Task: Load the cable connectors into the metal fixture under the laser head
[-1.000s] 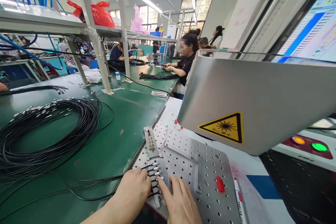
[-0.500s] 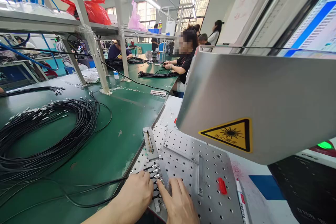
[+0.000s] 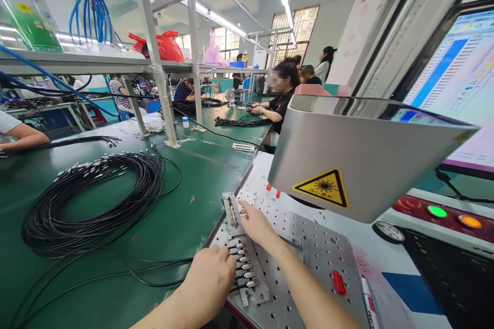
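the black cable ends are held by the curled fingers of the left hand in the slotted fixture on the perforated plate — the fixture's far end is touched by the right hand, fingers loosely extended.

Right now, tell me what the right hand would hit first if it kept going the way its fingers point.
The right hand points up-left; its fingertips already touch the slotted metal bar on the perforated plate. Beyond that, likely the green table; depth unclear.
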A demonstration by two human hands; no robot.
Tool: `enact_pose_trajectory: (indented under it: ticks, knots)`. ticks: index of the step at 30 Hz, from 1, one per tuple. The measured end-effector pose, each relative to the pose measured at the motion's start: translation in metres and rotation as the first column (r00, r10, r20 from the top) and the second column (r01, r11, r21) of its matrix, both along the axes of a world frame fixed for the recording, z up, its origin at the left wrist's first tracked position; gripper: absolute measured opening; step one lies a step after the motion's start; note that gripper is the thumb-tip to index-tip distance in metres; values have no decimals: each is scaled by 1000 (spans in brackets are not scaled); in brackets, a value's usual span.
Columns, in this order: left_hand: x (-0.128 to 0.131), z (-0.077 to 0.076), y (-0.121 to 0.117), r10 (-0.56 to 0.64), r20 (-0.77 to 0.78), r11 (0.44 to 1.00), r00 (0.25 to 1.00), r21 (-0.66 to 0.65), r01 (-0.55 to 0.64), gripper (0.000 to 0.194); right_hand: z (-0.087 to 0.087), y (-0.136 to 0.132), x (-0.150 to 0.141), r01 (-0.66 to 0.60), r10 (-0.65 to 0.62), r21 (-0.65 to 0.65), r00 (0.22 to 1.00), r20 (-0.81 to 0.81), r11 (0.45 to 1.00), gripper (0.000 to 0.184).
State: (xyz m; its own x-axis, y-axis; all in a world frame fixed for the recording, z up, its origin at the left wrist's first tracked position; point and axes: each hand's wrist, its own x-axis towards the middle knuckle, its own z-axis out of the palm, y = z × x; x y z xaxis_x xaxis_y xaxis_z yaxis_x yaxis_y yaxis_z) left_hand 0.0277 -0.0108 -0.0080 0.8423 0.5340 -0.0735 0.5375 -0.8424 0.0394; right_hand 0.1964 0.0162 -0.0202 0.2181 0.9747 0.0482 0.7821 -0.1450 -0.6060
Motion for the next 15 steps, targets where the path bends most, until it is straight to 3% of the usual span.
enact_pose_trajectory:
  ticks: [3,5,10,15]
  knots:
    - [-12,3,0,49,3,998,999,-28,-49,9,-9,25,-7,48,-43,49,994,-102,998,50]
    - [-14,3,0,50,46,999,998,-20,-49,8,-9,25,-10,78,-61,108,987,-151,991,53]
    - [2,-11,5,-7,187,998,982,69,-6,33,10,-10,-5,19,36,291,982,-183,956,57]
    - [21,-27,11,-19,173,981,985,191,-14,37,18,-43,0,-183,183,425,982,41,887,44]
